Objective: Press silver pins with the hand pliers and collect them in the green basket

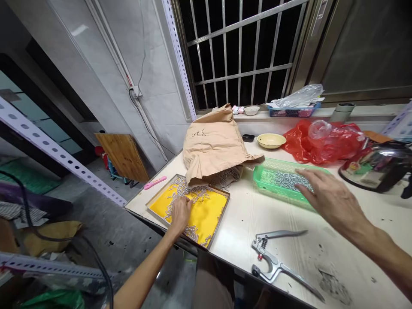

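My left hand (181, 213) is down in a shallow tray (219, 224) with a yellow bottom, its fingers curled together among small silvery metal pins (174, 193). Its fingertips are hidden, so I cannot see what is between them. Over the right end of a green plastic basket (278, 194) hovers my right hand (333, 199), fingers apart and holding nothing. Similar small metal pieces (288, 179) lie inside that basket. Behind the tray, an open brown paper sack (214, 143) lies with its mouth over the tray's far edge, more pins showing in it.
Metal hand-press pliers (273, 257) lie at the table's front. A pink cutter (155, 182) is left of the tray. Farther back are a yellow bowl (271, 140), red plastic bags (322, 141) and a glass kettle (378, 165). A barred window (240, 47) stands behind.
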Demonstrator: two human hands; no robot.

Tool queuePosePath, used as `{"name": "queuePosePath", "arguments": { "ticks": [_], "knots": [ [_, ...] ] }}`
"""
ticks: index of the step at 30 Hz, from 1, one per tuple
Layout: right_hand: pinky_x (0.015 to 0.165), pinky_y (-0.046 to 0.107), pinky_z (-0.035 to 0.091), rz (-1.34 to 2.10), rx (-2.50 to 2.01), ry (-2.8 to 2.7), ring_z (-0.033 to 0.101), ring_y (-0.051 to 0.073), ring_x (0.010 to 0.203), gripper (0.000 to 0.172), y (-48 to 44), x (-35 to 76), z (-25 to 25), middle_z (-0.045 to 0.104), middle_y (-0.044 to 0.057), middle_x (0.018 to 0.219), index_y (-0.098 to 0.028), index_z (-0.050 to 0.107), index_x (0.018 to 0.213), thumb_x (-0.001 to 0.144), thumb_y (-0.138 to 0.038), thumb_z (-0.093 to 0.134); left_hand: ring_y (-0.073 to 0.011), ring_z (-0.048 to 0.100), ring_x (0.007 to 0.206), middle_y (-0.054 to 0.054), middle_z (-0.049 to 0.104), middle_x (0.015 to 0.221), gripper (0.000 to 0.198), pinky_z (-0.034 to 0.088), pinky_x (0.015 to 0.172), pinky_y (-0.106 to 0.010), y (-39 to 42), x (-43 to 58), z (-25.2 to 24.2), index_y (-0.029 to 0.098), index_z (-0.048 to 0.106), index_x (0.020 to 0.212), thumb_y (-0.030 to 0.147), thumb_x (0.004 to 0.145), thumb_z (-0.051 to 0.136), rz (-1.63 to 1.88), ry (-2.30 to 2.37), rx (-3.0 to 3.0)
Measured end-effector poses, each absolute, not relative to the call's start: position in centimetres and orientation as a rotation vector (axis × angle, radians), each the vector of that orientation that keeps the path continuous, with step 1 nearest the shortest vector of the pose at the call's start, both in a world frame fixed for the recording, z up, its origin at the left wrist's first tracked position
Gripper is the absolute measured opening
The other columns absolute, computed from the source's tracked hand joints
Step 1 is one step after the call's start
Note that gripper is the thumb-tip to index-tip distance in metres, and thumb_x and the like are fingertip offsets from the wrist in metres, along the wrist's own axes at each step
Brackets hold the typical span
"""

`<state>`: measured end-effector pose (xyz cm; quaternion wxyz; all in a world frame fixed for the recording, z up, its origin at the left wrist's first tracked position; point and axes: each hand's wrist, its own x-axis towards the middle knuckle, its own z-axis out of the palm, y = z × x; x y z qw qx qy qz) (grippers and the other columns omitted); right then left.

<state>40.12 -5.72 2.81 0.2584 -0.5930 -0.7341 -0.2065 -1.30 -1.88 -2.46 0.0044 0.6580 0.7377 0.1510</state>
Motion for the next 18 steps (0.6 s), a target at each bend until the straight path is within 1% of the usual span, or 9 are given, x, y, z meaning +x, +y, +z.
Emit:
{"name": "queuePosePath", "arguments": {
  "ticks": [3, 6, 8, 11, 13, 15, 18],
  "knots": [
    [0.081, 0.041, 0.045, -0.33, -1.519, -2.108, 0.056, 0.026, 0.1, 0.043, -8.3, 38.4, -0.3, 0.06, 0.011, 0.112, -0.019, 0.055, 0.117, 0.092, -0.047, 0.036, -0.0204, 0.056, 0.081, -0.01, 0.062, 0.082, 0.021, 0.038, 0.067, -0.027, -1.2, -2.0, -2.7, 0.012, 0.064, 0.075, 0.023, 0.083, 0.048, 0.386, 2.302, 2.04],
    [0.082, 0.039, 0.047, -0.155, -1.513, -2.166, 0.058, 0.024, 0.1, 0.036, -11.8, 37.1, -3.3, 0.062, 0.009, 0.111, -0.022, 0.059, 0.111, 0.091, -0.044, 0.039, -0.0171, 0.057, 0.074, -0.007, 0.062, 0.077, 0.019, 0.034, 0.062, -0.024, -1.0, -1.8, -2.9, 0.013, 0.062, 0.067, 0.02, 0.08, 0.051, 0.282, 2.247, 2.049],
    [0.082, 0.037, 0.048, -0.066, -1.534, -2.173, 0.059, 0.023, 0.099, 0.033, -14.1, 36.9, -4.9, 0.063, 0.007, 0.11, -0.024, 0.061, 0.108, 0.091, -0.042, 0.039, -0.0161, 0.057, 0.072, -0.006, 0.062, 0.073, 0.017, 0.033, 0.061, -0.024, -0.9, -1.9, -3.0, 0.013, 0.062, 0.065, 0.017, 0.078, 0.052, 0.221, 2.209, 2.068],
    [0.081, 0.036, 0.05, 0.027, -1.561, -2.154, 0.061, 0.021, 0.097, 0.03, -17.0, 37.2, -6.7, 0.064, 0.006, 0.106, -0.026, 0.063, 0.104, 0.091, -0.042, 0.041, -0.0161, 0.057, 0.072, -0.005, 0.061, 0.07, 0.016, 0.034, 0.062, -0.023, -0.8, -2.2, -3.1, 0.014, 0.062, 0.067, 0.012, 0.076, 0.049, 0.145, 2.185, 2.096],
    [0.081, 0.035, 0.051, 0.084, -1.592, -2.137, 0.061, 0.021, 0.097, 0.028, -18.5, 37.6, -7.4, 0.064, 0.005, 0.106, -0.027, 0.063, 0.103, 0.09, -0.041, 0.043, -0.0167, 0.058, 0.075, -0.006, 0.062, 0.073, 0.017, 0.035, 0.064, -0.024, -0.9, -2.3, -3.0, 0.014, 0.063, 0.072, 0.01, 0.076, 0.047, 0.104, 2.197, 2.116],
    [0.082, 0.035, 0.051, 0.128, -1.616, -2.12, 0.061, 0.021, 0.098, 0.026, -19.7, 37.8, -7.7, 0.064, 0.005, 0.107, -0.028, 0.063, 0.104, 0.089, -0.039, 0.045, -0.0183, 0.058, 0.08, -0.009, 0.063, 0.081, 0.02, 0.035, 0.066, -0.025, -1.1, -2.2, -2.9, 0.012, 0.064, 0.078, 0.009, 0.077, 0.044, 0.065, 2.218, 2.147],
    [0.082, 0.036, 0.051, 0.135, -1.616, -2.075, 0.061, 0.023, 0.099, 0.025, -20.8, 37.9, -7.7, 0.064, 0.005, 0.107, -0.028, 0.064, 0.103, 0.089, -0.038, 0.045, -0.0212, 0.058, 0.085, -0.014, 0.062, 0.089, 0.024, 0.037, 0.067, -0.027, -1.3, -1.8, -2.7, 0.01, 0.063, 0.081, 0.008, 0.079, 0.039, -0.001, 2.243, 2.197]
  ]
}}
